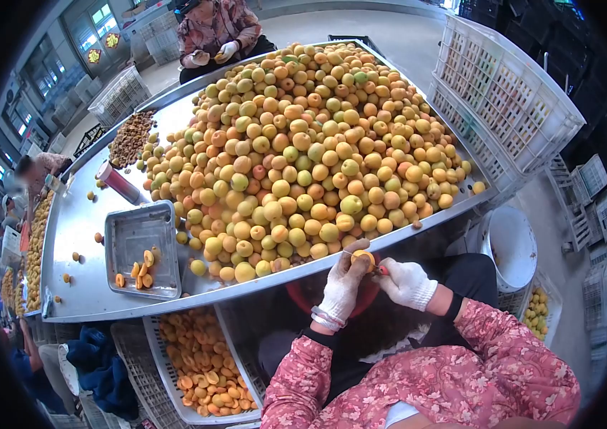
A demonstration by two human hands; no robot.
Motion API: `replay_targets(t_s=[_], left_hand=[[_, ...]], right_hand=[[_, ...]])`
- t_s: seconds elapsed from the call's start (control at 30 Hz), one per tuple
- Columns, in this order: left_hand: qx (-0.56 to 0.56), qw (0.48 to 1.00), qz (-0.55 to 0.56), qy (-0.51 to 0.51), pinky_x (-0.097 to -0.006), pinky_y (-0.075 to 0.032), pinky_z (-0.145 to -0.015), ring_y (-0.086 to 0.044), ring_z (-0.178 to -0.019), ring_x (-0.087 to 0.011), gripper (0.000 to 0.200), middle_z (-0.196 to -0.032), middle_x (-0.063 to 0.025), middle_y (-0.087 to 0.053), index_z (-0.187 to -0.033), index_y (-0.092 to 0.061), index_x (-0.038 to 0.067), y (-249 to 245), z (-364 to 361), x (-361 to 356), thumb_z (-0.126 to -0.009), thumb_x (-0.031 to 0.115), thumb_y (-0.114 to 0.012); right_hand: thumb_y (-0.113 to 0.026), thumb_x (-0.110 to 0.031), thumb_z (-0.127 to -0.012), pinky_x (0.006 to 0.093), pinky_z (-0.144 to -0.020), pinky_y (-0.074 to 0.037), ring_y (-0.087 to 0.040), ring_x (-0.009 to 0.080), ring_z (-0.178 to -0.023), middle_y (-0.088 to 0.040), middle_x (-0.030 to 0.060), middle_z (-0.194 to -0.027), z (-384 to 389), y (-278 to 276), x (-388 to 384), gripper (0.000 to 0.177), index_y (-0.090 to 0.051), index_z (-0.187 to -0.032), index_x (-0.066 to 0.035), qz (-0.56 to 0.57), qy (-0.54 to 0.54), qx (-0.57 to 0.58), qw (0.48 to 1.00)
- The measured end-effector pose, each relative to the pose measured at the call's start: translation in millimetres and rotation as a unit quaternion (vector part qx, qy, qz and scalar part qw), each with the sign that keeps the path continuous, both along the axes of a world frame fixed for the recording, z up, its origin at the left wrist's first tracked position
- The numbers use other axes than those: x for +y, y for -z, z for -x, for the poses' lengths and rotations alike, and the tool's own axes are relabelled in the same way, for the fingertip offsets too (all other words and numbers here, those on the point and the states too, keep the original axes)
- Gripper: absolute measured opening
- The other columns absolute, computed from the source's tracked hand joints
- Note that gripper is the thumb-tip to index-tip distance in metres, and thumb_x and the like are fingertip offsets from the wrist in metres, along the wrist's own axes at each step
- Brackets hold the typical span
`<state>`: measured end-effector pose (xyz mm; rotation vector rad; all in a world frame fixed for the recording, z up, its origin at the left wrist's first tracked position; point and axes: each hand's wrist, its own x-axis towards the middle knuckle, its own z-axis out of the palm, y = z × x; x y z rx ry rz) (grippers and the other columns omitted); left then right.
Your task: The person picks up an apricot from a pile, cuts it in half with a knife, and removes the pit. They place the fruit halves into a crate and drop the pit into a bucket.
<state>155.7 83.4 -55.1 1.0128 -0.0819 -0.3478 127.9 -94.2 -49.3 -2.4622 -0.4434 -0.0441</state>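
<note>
My left hand (341,292), in a white glove with dirty fingertips, is closed around an apricot (363,259) above my lap, just off the table's front edge. Pinched in my gloved right hand (406,283) is a small tool with a red handle (383,270), held against the fruit; it looks like a knife, though its blade is mostly hidden. Beyond my hands a large heap of whole apricots (303,157) covers much of the metal table (75,236). Beneath my hands a red basin (361,294) is partly visible.
A grey tray (169,247) with several apricot halves sits at the left, beside a red cup (119,182) and a pile of pits (132,139). Below stands a crate of halves (210,365). White crates (507,93) and a bucket (512,247) flank the right. Another person (218,36) works opposite.
</note>
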Motion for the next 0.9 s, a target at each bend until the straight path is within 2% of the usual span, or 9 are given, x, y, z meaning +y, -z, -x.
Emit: replay_targets(t_s=[0.07, 0.2, 0.3, 0.37, 0.5, 0.57, 0.67, 0.8, 0.9], left_hand=[[0.042, 0.999, -0.006, 0.029, -0.0257, -0.048, -0.089, -0.058, -0.096, -0.0107, 0.04, -0.109, -0.0039, -0.061, -0.132, -0.054, 0.004, -6.9, 0.6, 4.1, -0.096, 0.02, -0.061], [0.036, 0.999, 0.02, 0.018, -0.0246, -0.049, -0.086, -0.06, -0.095, -0.011, 0.042, -0.108, -0.0046, -0.062, -0.133, -0.053, 0.003, 3.7, -2.2, 0.8, -0.095, 0.017, -0.063], [0.052, 0.998, 0.043, 0.019, -0.0244, -0.049, -0.085, -0.061, -0.095, -0.0114, 0.043, -0.109, -0.0058, -0.063, -0.133, -0.053, 0.002, -2.4, -3.3, 2.5, -0.093, 0.013, -0.064], [0.067, 0.996, 0.039, 0.036, -0.0246, -0.05, -0.086, -0.061, -0.096, -0.0122, 0.043, -0.11, -0.0071, -0.064, -0.133, -0.054, 0.001, -5.4, -2.8, 5.1, -0.092, 0.01, -0.064], [0.057, 0.997, 0.01, 0.054, -0.0251, -0.05, -0.086, -0.063, -0.095, -0.0134, 0.043, -0.107, -0.008, -0.065, -0.132, -0.054, 0.002, -6.4, -4.0, 5.3, -0.091, 0.01, -0.064], [0.059, 0.996, 0.002, 0.065, -0.0255, -0.051, -0.086, -0.063, -0.096, -0.0139, 0.044, -0.109, -0.0087, -0.065, -0.131, -0.054, 0.0, -4.9, -3.1, 4.9, -0.089, 0.009, -0.064], [0.056, 0.996, 0.012, 0.07, -0.0255, -0.052, -0.083, -0.064, -0.094, -0.0142, 0.043, -0.108, -0.009, -0.065, -0.129, -0.055, 0.0, -1.4, -2.4, 4.0, -0.088, 0.008, -0.064], [0.061, 0.995, 0.02, 0.08, -0.026, -0.053, -0.083, -0.065, -0.092, -0.0154, 0.038, -0.109, -0.0096, -0.065, -0.126, -0.055, -0.001, 3.3, -0.6, -2.3, -0.089, 0.005, -0.062], [0.07, 0.994, 0.052, 0.069, -0.0268, -0.053, -0.084, -0.065, -0.092, -0.0164, 0.037, -0.109, -0.0101, -0.064, -0.125, -0.055, -0.001, 6.4, 2.6, -6.5, -0.089, 0.005, -0.061]], right_hand=[[-0.064, -0.032, -0.09, 0.0476, -0.057, -0.051, -0.065, 0.0392, -0.064, -0.065, 0.0173, -0.07, -0.6, -3.8, -1.3, 0.029, -0.056, -0.101, -0.005, 0.017, 0.0, -0.003, 1.0], [-0.063, -0.034, -0.091, 0.048, -0.058, -0.052, -0.066, 0.0392, -0.065, -0.066, 0.0185, -0.073, -5.7, -9.9, 4.4, 0.035, -0.055, -0.106, -0.004, -0.027, -0.004, 0.03, 0.999], [-0.061, -0.037, -0.092, 0.0479, -0.06, -0.053, -0.067, 0.0396, -0.068, -0.067, 0.02, -0.076, -9.5, -23.4, 7.5, 0.046, -0.051, -0.118, -0.001, -0.041, 0.018, 0.084, 0.995], [-0.061, -0.041, -0.092, 0.0471, -0.063, -0.053, -0.067, 0.0405, -0.072, -0.068, 0.0215, -0.08, -10.5, -34.4, 8.1, 0.058, -0.044, -0.128, 0.001, 0.031, 0.03, 0.097, 0.994], [-0.059, -0.04, -0.093, 0.0461, -0.067, -0.054, -0.067, 0.042, -0.077, -0.068, 0.0233, -0.083, -11.9, -28.5, 3.1, 0.062, -0.039, -0.136, 0.001, 0.048, 0.0, 0.16, 0.986], [-0.057, -0.035, -0.095, 0.0457, -0.07, -0.054, -0.067, 0.0428, -0.08, -0.067, 0.0257, -0.085, -14.1, -23.2, -2.0, 0.059, -0.037, -0.14, -0.001, -0.081, -0.043, 0.174, 0.98], [-0.055, -0.032, -0.097, 0.0458, -0.072, -0.054, -0.067, 0.0435, -0.08, -0.067, 0.0269, -0.087, -14.2, -17.8, -7.3, 0.059, -0.034, -0.143, -0.004, -0.128, -0.075, 0.173, 0.974], [-0.055, -0.032, -0.097, 0.0454, -0.073, -0.053, -0.067, 0.0433, -0.081, -0.066, 0.0279, -0.088, -13.8, -12.8, -14.9, 0.06, -0.033, -0.145, -0.004, -0.094, -0.076, 0.185, 0.975], [-0.055, -0.032, -0.097, 0.0459, -0.069, -0.053, -0.066, 0.043, -0.078, -0.066, 0.0279, -0.085, -10.6, -3.3, -14.0, 0.061, -0.032, -0.145, -0.002, -0.122, -0.097, 0.136, 0.978]])
